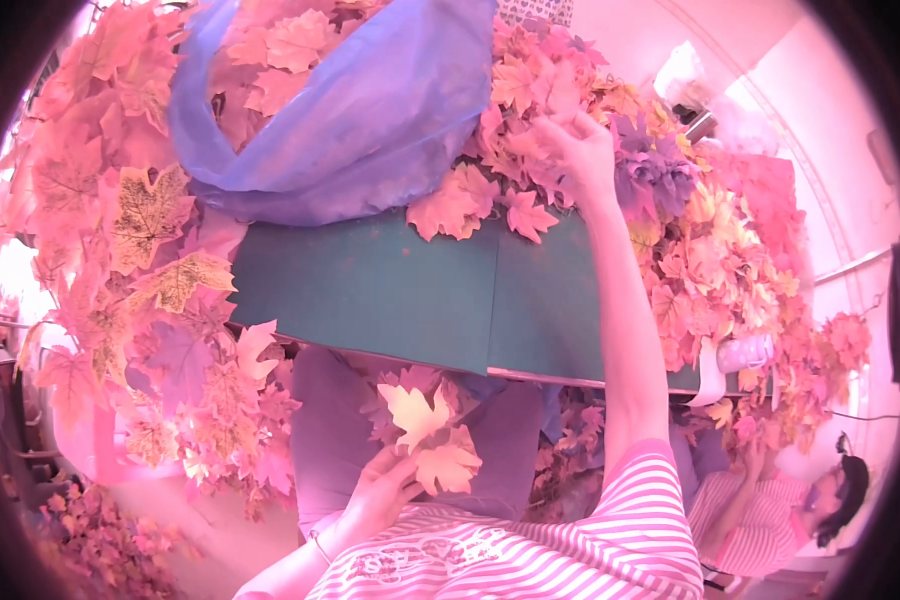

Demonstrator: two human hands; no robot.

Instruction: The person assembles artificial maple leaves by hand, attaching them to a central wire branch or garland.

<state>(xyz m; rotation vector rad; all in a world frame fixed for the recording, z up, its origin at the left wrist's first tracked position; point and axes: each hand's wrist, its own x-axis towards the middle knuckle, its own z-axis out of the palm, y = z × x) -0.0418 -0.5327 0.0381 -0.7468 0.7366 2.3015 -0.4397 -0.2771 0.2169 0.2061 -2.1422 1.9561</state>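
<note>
My left hand (382, 492) is closed over my lap around the stems of a small bunch of artificial maple leaves (448, 462), pale yellow and orange-pink. Stretched across the green tabletop (390, 285), my right arm ends at a large heap of artificial leaves (530, 75). There my right hand (578, 155) has its fingers bent together among the pink leaves; what they pinch, if anything, blends into the heap. Purple leaves (652, 175) lie just right of that wrist. A few loose pink leaves (460, 203) rest at the heap's near edge.
A blue translucent plastic bag (360, 130) covers the table's far left. Tall leaf bunches (120, 230) crowd the left side, and yellow-orange leaves (705, 270) the right. A roll of pale ribbon or tape (742, 353) sits near the right edge. Another person (755, 515) works at lower right.
</note>
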